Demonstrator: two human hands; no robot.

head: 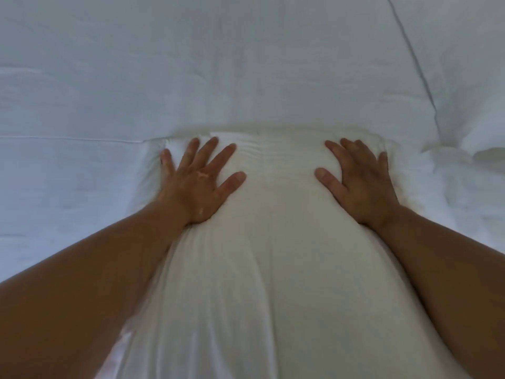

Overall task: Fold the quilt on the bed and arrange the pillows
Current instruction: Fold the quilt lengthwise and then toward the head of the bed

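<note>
On white bedding (109, 77) | left hand (196, 181), right hand (360, 184) press pillow (273, 242) flat

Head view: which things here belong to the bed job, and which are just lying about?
Job: pillow; left hand and right hand, pressed flat on it; white quilt beneath.
Lying about: nothing plainly; rumpled fabric at right may be quilt or another pillow.

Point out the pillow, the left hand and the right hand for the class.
pillow (278, 228), head view, on its bare middle between the two hands.
left hand (195, 187), head view, on the back of the hand.
right hand (360, 187), head view, on the back of the hand.
</note>
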